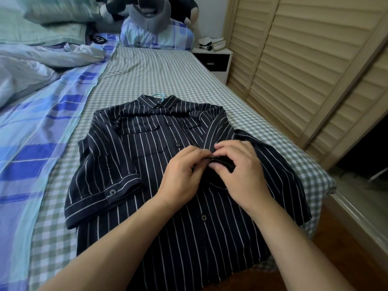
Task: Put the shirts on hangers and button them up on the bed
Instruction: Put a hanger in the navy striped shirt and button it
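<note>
A dark navy shirt with white stripes (134,169) lies face up on the checked bed sheet (159,74). A light blue hanger hook (157,95) pokes out above its collar. The upper buttons down the front look fastened. My left hand (180,177) and my right hand (237,171) meet at the middle of the placket, both pinching the shirt's front edges together at chest height. The button between my fingers is hidden. Another button (203,217) shows lower down on the front.
A blue striped duvet (42,131) and pillows fill the bed's left side. A pillow with plush toys (155,32) sits at the head. A white nightstand (214,59) and louvered wardrobe doors (304,66) stand to the right. The bed's edge runs close on the right.
</note>
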